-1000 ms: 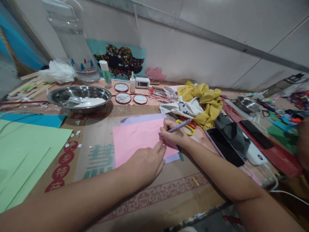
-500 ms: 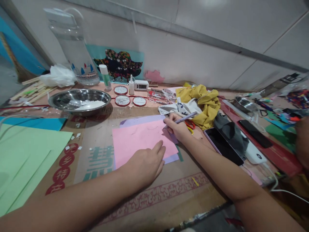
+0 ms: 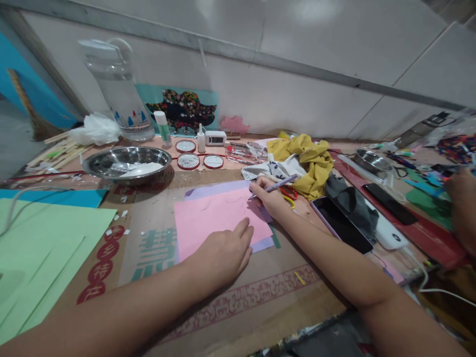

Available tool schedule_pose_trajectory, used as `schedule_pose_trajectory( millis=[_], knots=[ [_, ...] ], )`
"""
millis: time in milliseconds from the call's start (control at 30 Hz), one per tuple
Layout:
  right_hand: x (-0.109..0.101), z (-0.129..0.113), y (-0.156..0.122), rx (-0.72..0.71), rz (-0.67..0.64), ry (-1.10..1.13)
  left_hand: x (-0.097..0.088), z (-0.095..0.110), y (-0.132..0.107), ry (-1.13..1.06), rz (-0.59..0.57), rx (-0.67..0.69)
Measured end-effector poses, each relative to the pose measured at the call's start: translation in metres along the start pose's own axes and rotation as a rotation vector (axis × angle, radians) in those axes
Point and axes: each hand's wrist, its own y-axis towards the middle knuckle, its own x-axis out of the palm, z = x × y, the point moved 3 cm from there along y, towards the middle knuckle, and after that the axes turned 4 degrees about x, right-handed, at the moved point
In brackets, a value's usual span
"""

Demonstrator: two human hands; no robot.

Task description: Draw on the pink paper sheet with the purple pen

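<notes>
My right hand [image 3: 267,194] pinches a slim pale purple pen [image 3: 279,184], its tip down at the upper right part of a pink paper sheet [image 3: 208,213]. Faint curved lines show near the sheet's top. Beneath the pink sheet lies purple paper [image 3: 213,190], sticking out along the top and lower right. My left hand [image 3: 226,253] lies flat across the pink sheet's lower part, fingers stretched out and holding nothing. Just beyond my right hand are scissors [image 3: 288,193] with red and yellow handles, partly hidden by it.
Green sheets [image 3: 48,258] lie at left. A steel bowl [image 3: 128,166], glue stick [image 3: 162,129] and water jug [image 3: 124,94] stand behind. Yellow cloth [image 3: 316,163], a phone [image 3: 340,224] and a power bank [image 3: 388,230] are at right. Another person's hand [image 3: 461,203] shows at the right edge.
The view has tilted slightly, so the scene sits a little lower. The pen stays at about the same spot on the pink sheet, and my left hand still rests there.
</notes>
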Motion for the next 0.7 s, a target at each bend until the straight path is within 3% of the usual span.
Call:
schedule_pose_trajectory(
  millis=[200,700],
  knots=[
    [0.014,-0.010,-0.013,-0.102,-0.066,-0.346,0.000,0.001,0.000,-0.006,0.022,0.004],
    [0.017,-0.010,-0.014,-0.183,-0.110,-0.458,0.001,-0.001,0.000,0.007,-0.006,0.000]
  ],
)
